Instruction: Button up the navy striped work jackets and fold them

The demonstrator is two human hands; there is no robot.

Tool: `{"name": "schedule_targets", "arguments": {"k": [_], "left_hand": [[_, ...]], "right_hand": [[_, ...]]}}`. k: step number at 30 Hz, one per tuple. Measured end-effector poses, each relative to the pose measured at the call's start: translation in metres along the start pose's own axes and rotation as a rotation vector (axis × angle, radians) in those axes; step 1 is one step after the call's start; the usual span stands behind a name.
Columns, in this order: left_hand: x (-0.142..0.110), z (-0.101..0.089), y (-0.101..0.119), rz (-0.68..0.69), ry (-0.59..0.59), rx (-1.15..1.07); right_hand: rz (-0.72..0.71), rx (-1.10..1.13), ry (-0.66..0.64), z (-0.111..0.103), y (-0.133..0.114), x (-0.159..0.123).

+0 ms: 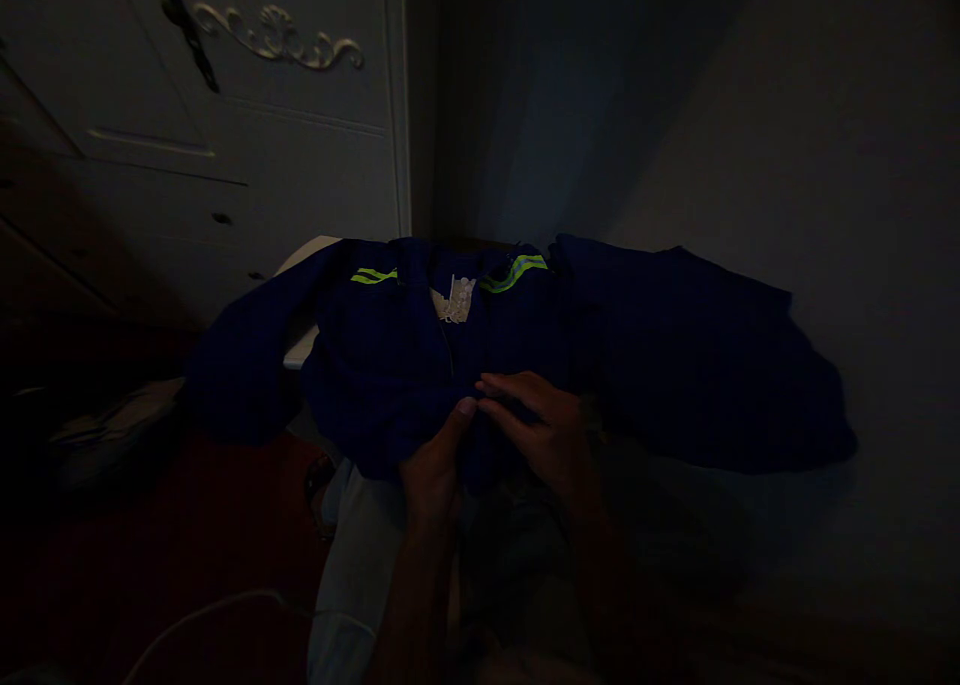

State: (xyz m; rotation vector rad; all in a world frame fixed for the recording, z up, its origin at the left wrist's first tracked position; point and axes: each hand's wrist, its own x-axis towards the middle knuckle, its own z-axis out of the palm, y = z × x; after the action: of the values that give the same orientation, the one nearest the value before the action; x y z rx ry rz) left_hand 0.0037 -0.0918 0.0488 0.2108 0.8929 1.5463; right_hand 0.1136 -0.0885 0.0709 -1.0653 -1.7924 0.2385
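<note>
A dark blue jacket (367,335) with yellow-green striped bands at both shoulders lies spread out before me, its collar away from me. Its front opening, with a thin zip line (445,345), runs down toward my hands. My left hand (435,460) grips the lower front, thumb on top and the other fingers hidden under the cloth. Close beside that thumb, my right hand (544,430) has its fingertips together on the fabric at the front edge. What lies between those fingertips is too dark to make out. A pale patterned patch (454,301) shows inside the collar.
A white surface (302,350) shows under the left sleeve. Behind stands a pale cabinet (322,165) with carved trim. My leg in light trousers (352,555) is below, near a thin pale cable (202,610) over the dark red floor (225,525). A wall (825,165) rises at right.
</note>
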Motion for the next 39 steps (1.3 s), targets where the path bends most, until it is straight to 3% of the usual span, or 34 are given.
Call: {"name": "schedule_targets", "arguments": {"k": [4, 11, 14, 22, 28, 34, 39], "left_hand": [[0.005, -0.001, -0.007, 0.043, 0.025, -0.01], [0.013, -0.001, -0.012, 0.127, 0.033, -0.005], [0.011, 0.003, -0.007, 0.096, 0.047, 0.011], [0.001, 0.017, 0.011, -0.07, 0.156, 0.062], [0.0, 0.021, 0.011, -0.192, 0.186, -0.065], [-0.01, 0.033, 0.013, -0.27, 0.175, -0.16], [-0.014, 0.036, 0.012, -0.269, 0.178, -0.17]], "right_hand": [[-0.031, -0.004, 0.042, 0.003, 0.0, -0.001], [-0.062, -0.073, -0.011, 0.004, 0.004, 0.003], [-0.111, -0.13, 0.007, 0.005, 0.006, 0.005], [-0.363, -0.257, 0.207, 0.019, 0.03, 0.004], [-0.452, -0.192, 0.176, 0.024, 0.05, 0.006], [-0.463, -0.295, 0.136, 0.012, 0.045, 0.01], [-0.549, -0.324, 0.19, 0.01, 0.044, 0.013]]}}
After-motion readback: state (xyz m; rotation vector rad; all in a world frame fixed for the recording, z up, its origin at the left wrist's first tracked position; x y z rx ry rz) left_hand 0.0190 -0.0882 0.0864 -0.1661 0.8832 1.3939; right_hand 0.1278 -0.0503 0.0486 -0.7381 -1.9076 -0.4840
